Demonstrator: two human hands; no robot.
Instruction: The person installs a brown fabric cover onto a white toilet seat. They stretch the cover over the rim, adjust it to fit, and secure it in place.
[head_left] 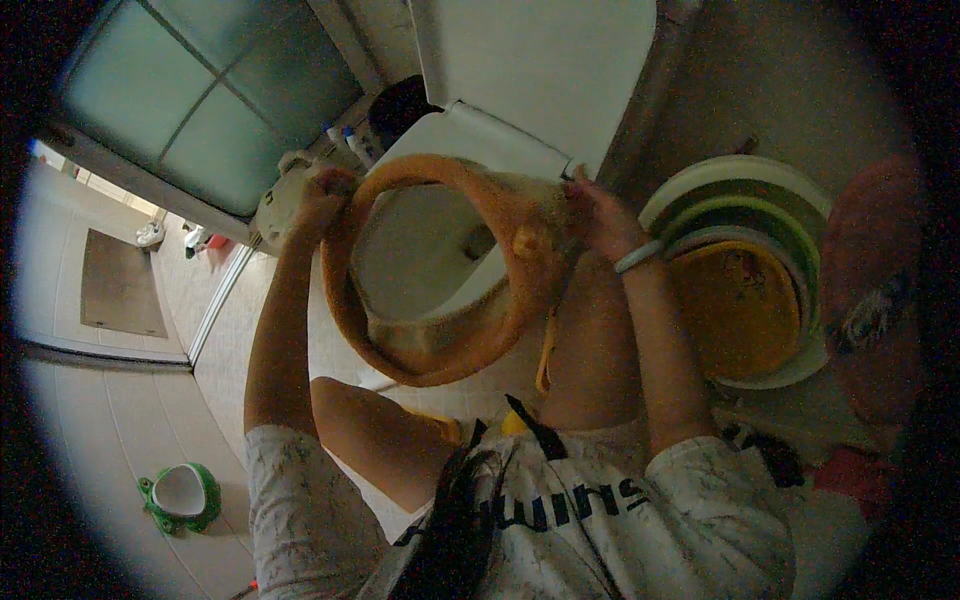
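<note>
A fuzzy orange toilet seat cover, ring-shaped with a paler inner side, is stretched between my two hands above a white toilet. Through its opening the toilet bowl shows. My left hand is closed on the ring's far left edge. At the right, my right hand grips the cover's pale, pulled-out edge, its fingers partly hidden. A small rounded knob of fabric sticks out on the ring's right side. Behind the cover stands the raised white toilet lid.
Several nested basins in white, green and orange lean at the right, beside a reddish round thing. A dark bin and bottles stand behind on the left. A frosted-glass door is at the upper left; a green-rimmed child's urinal is at the lower left.
</note>
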